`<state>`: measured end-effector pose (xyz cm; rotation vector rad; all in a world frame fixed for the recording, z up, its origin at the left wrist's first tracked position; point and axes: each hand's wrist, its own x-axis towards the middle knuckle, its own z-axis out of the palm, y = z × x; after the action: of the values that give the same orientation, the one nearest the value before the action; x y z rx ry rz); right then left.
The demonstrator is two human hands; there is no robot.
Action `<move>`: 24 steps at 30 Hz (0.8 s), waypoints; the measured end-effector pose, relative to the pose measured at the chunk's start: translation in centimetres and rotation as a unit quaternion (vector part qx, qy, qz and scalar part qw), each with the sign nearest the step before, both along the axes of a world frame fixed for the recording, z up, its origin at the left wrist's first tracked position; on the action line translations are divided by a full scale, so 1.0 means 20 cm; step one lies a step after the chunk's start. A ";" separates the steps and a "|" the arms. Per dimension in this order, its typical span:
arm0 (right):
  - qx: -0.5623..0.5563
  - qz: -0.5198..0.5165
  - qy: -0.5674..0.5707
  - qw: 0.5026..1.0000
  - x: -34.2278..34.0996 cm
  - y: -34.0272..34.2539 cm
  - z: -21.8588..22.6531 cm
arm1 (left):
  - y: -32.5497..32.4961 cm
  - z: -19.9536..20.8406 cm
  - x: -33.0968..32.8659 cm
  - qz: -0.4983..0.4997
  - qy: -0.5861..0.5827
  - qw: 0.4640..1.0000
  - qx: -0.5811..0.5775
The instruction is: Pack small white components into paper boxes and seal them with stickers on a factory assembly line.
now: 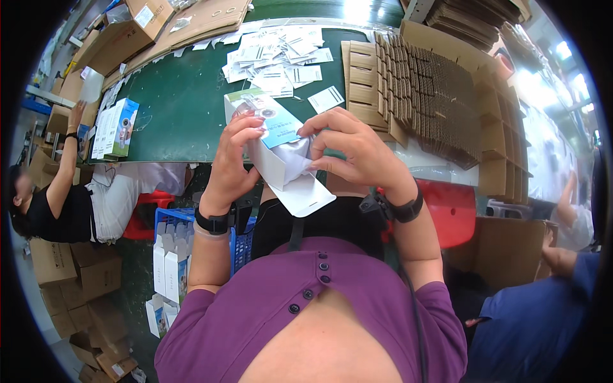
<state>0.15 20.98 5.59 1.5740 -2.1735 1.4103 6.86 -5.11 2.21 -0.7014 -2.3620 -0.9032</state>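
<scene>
A white carton box point(268, 165) with a blue and green printed face is held tilted in front of my body, its end toward me open. My left hand point(235, 159) grips it from the left, fingers on the printed face and thumb low on the white side. In the mouth of the box shows an item in whitish, translucent plastic wrap point(295, 161); its kind is hidden. A white end flap point(308, 199) hangs down toward me. My right hand point(348, 143) is closed at the right of the opening, fingertips on the printed panel's edge and thumb by the wrap.
White printed cards point(271, 56) lie piled on the green table point(172, 96). Upright boxes point(116, 131) stand at left, folded cardboard dividers point(424, 89) at right. Below left, a blue crate point(239, 249) stands near white boxes point(171, 265). People sit at both sides; a red stool point(450, 214) is behind my right arm.
</scene>
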 end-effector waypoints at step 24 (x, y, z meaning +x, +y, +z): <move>-0.027 0.041 -0.040 0.998 -0.01 0.08 0.02 | -0.06 0.06 -0.03 0.066 0.001 0.998 -0.004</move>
<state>0.01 22.63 6.06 1.6325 -2.1177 1.5669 6.16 -6.37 3.31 -0.5420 -2.3793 -0.8357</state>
